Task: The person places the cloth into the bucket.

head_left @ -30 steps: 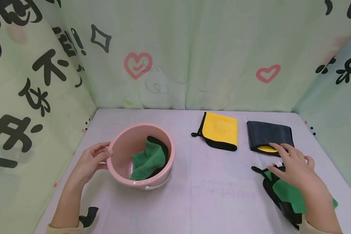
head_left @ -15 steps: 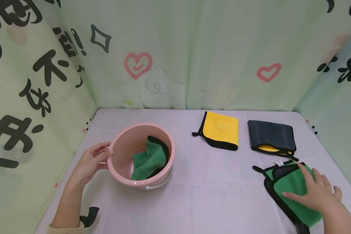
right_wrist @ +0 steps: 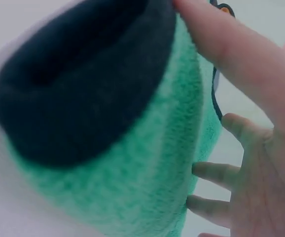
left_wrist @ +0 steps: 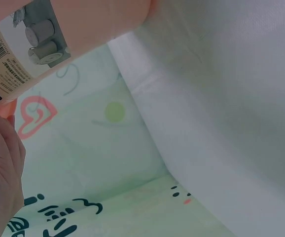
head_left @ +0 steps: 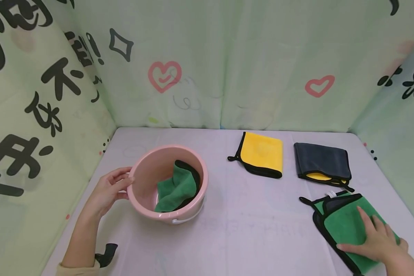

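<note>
Around me hangs a pale green curtain (head_left: 262, 57), printed with black characters and pink hearts, walling three sides of the white-covered worktop (head_left: 255, 222). The biggest thing on it is the pink bucket (head_left: 146, 178), left of centre, its mouth facing me and its white handle (head_left: 189, 219) down along the near side.

Next comes the flat green cloth (head_left: 346, 220) with black edging, at the near right of the worktop, angled toward me. Just behind it lies the folded dark blue cloth (head_left: 322, 158), a strip of yellow showing in the gap along its near edge. The folded yellow cloth (head_left: 262, 152) sits to its left, a little apart, between it and the bucket. A second piece, a crumpled green cloth (head_left: 177, 188), rests inside the bucket against the right of its wall.

Then my hands: the left hand (head_left: 110, 188) grips the bucket by its left rim — fingers and thumb closed on the edge. My right hand (head_left: 381, 241) is spread wide over the flat green cloth, fingertips touching it.

Smaller still are the printed sticker (left_wrist: 14, 59) on the bucket's side, the black strap (head_left: 107, 255) at my left forearm, the flat green cloth's black hanging loop (head_left: 305, 200) and — tiniest — its white tag (head_left: 331, 194).
</note>
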{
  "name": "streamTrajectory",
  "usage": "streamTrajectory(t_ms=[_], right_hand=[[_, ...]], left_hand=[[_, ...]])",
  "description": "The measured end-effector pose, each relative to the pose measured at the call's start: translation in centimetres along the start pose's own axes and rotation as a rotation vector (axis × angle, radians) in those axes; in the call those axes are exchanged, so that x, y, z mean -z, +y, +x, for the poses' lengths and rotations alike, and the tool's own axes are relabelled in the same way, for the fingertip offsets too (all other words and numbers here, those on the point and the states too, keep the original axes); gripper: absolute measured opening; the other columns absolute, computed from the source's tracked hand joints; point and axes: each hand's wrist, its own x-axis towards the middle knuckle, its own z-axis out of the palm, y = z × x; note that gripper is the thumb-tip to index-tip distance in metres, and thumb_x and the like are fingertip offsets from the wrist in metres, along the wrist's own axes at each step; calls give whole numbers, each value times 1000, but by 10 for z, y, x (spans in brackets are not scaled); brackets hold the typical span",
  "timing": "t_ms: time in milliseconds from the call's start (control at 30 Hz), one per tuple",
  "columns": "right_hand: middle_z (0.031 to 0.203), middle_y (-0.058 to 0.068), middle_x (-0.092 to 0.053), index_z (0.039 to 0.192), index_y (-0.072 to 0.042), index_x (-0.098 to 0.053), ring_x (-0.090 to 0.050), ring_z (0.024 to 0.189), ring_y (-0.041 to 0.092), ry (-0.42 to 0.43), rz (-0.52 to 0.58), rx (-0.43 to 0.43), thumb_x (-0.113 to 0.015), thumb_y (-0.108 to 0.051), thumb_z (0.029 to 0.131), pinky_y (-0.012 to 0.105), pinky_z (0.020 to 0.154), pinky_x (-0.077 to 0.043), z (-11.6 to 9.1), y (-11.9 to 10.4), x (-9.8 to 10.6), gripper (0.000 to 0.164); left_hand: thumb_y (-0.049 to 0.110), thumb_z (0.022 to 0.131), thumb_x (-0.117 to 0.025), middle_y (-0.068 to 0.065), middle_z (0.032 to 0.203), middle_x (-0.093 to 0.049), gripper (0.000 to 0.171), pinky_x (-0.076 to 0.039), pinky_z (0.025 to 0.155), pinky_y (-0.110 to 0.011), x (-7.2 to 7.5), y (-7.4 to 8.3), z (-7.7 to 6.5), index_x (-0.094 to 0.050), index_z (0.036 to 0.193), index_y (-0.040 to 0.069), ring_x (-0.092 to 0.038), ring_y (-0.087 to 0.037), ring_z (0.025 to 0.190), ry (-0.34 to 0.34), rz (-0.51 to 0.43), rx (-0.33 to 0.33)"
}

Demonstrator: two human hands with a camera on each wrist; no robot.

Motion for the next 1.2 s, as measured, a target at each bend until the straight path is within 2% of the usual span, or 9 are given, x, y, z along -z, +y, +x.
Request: streamTrajectory(t_ms=[267,400,567,800,1200], right_hand=[[120,41,-15,139,0,0,-20,104,63,19,-13,46,-67,-66,62,78,76,-18,1,-3,-2,122],[119,41,-17,137,1,-7,-25,100,65,-6,-30,23,-66,-69,59,76,74,-22,7,-1,-1,121],[117,41,-19,135,2,-12,-27,100,64,-14,-33,-1,-68,-66,59,74,75,-22,6,-7,3,117],[116,41,-19,132,1,-19,-27,99,62,-23,-44,-89,-70,-64,59,70,79,-22,9,-9,4,111],[113,39,-22,129,2,-23,-26,98,60,54,-58,-129,-68,-51,71,69,79,-20,16,-4,-6,90]], left_hand=[[16,90,-57,5,86,-61,49,-54,62,-25,0,-1,0,-38,129,-7,-59,-10,69,3,9,1],[15,90,-57,5,86,-61,48,-54,61,-25,-1,-1,0,-38,128,-7,-59,-9,69,2,7,-8],[15,90,-57,4,87,-61,48,-54,61,-25,-1,-2,0,-38,128,-7,-59,-10,69,-1,-6,-8],[16,90,-57,4,87,-61,49,-54,62,-25,-1,-1,0,-38,129,-7,-59,-10,70,1,2,-6],[21,89,-59,5,87,-61,50,-54,63,-24,-1,0,0,-39,128,-5,-59,-10,70,18,22,13]])
